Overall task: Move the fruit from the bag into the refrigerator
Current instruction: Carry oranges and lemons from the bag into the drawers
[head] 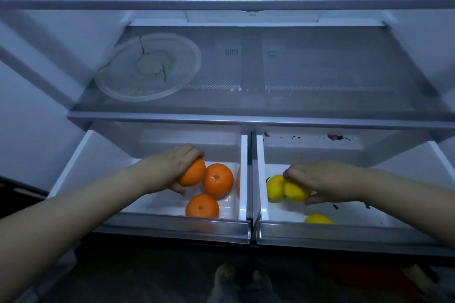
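Forearms stretched out into two pulled-out refrigerator drawers, one fruit held in each hand.

Left hand (172, 167): fingers curled over the held orange (193, 172) above the left drawer (172, 225). The middle orange (218, 179) is just beside it, and the front orange (202, 205) sits at the front rim. All are crowded toward the right wall, with bare floor along the left wall. Right hand (317, 177): fingers and thumb wrapped round the held lemon (295, 190) in the right drawer (344, 231). It touches the wall-side lemon (275, 188) near the left wall, and the front lemon (318, 219) peeks over the front rim. Open floor to the right has dark specks. Glass shelf (320, 69) overhangs the drawers' rear and carries a clear round plate (147, 66) on its left.
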A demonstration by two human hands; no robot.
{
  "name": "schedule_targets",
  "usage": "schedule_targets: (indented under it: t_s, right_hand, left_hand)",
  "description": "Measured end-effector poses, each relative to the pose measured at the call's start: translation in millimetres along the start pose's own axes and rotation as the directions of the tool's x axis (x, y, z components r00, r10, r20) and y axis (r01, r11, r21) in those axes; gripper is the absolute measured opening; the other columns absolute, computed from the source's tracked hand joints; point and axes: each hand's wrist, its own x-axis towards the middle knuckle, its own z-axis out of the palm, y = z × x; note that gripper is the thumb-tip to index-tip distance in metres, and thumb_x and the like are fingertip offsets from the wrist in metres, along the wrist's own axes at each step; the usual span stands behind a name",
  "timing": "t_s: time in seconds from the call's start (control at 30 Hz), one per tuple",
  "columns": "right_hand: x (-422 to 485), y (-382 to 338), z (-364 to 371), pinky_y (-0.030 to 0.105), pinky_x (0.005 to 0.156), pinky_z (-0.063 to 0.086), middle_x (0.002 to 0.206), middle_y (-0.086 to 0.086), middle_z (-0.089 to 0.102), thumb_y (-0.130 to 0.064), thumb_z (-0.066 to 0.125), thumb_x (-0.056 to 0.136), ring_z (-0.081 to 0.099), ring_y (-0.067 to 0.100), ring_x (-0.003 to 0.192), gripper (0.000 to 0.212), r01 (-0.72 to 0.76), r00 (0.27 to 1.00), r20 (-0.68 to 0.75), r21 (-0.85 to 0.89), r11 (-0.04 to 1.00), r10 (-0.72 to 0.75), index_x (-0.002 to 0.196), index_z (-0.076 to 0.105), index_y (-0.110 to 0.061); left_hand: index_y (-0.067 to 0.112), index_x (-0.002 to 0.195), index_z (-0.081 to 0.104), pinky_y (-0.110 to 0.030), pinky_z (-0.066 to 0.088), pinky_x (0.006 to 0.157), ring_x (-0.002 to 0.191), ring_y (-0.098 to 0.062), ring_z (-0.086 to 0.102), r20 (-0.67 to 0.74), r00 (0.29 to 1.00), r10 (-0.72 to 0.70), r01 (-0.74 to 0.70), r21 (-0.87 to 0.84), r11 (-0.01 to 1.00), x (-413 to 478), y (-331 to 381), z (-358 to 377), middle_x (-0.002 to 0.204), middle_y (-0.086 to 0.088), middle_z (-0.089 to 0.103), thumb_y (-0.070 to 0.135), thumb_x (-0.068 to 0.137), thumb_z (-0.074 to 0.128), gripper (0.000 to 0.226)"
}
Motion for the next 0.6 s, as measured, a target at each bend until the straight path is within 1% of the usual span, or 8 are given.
schedule_targets:
  t_s: [0.07,0.13,0.3,0.4,0.5,0.53,0.6]
  right_hand:
    - [2.9,4.3,1.1,0.037,0.081,0.046,0.129,-0.004,0.042,-0.047,0.061,0.086,0.048,0.017,0.109,0.061,0.027,0.999,0.03,-0.032,0.999,-0.026,0.135,0.032,-0.026]
    - [3.9,9.2,3.3,0.037,0.078,0.046,0.127,-0.003,0.042,-0.052,0.057,0.086,0.048,0.018,0.107,0.057,0.051,0.998,0.033,-0.041,0.998,-0.049,0.133,0.034,-0.027]
    - [-1.9,18.5,16.0,0.036,0.079,0.048,0.125,-0.005,0.044,-0.055,0.056,0.085,0.048,0.013,0.106,0.057,0.033,0.999,-0.008,0.08,0.996,-0.033,0.132,0.036,-0.03]
    - [-3.3,21.4,25.5,0.03,0.074,0.047,0.123,-0.009,0.045,-0.05,0.058,0.083,0.049,0.01,0.105,0.053,-0.02,1.0,-0.016,0.129,0.991,0.022,0.13,0.039,-0.033]
    - [-1.6,20.6,27.9,0.016,0.074,0.036,0.124,-0.01,0.047,-0.045,0.06,0.083,0.049,0.009,0.107,0.05,-0.073,0.997,-0.002,0.18,0.981,0.075,0.128,0.044,-0.032]
    - [-0.6,19.9,27.4,0.014,0.076,0.034,0.123,-0.008,0.05,-0.04,0.061,0.084,0.05,0.01,0.108,0.046,-0.097,0.995,0.008,0.204,0.974,0.097,0.127,0.048,-0.03]
    - [1.9,16.1,24.3,0.017,0.082,0.038,0.119,-0.002,0.056,-0.032,0.06,0.085,0.055,0.016,0.107,0.037,-0.144,0.989,0.048,0.244,0.959,0.137,0.121,0.054,-0.026]
  left_hand:
    - [0.024,0.142,0.027,-0.027,0.04,0.091,0.122,-0.019,0.042,0.018,1.0,0.021,-0.022,0.019,1.0,4.5,-4.6,0.3,0.139,-0.001,0.034,0.043,0.067,0.081,0.094]
    - [0.029,0.142,0.025,-0.026,0.041,0.092,0.122,-0.018,0.04,0.041,0.999,0.028,-0.03,0.042,0.999,7.5,-9.0,2.8,0.14,0.0,0.03,0.045,0.07,0.078,0.09]
    - [0.026,0.14,0.027,-0.026,0.044,0.088,0.119,-0.017,0.04,0.103,0.995,0.0,0.003,-0.023,1.0,11.1,-18.5,15.4,0.137,-0.001,0.031,0.045,0.076,0.073,0.081]
    - [0.027,0.14,0.026,-0.025,0.045,0.084,0.117,-0.016,0.04,0.118,0.993,-0.028,0.032,-0.034,0.999,12.4,-22.6,24.6,0.136,0.0,0.031,0.049,0.078,0.068,0.078]
    - [0.028,0.139,0.026,-0.024,0.045,0.084,0.116,-0.015,0.042,0.133,0.99,-0.052,0.061,-0.063,0.996,11.6,-23.8,30.9,0.136,0.001,0.032,0.052,0.078,0.066,0.077]
    - [0.028,0.139,0.026,-0.024,0.045,0.085,0.116,-0.014,0.042,0.139,0.989,-0.055,0.065,-0.069,0.995,11.0,-23.5,32.4,0.136,0.002,0.032,0.053,0.078,0.065,0.076]
    - [0.03,0.139,0.026,-0.026,0.045,0.09,0.119,-0.014,0.041,0.151,0.987,-0.062,0.075,-0.08,0.994,10.1,-22.6,34.9,0.138,0.003,0.031,0.052,0.078,0.066,0.076]
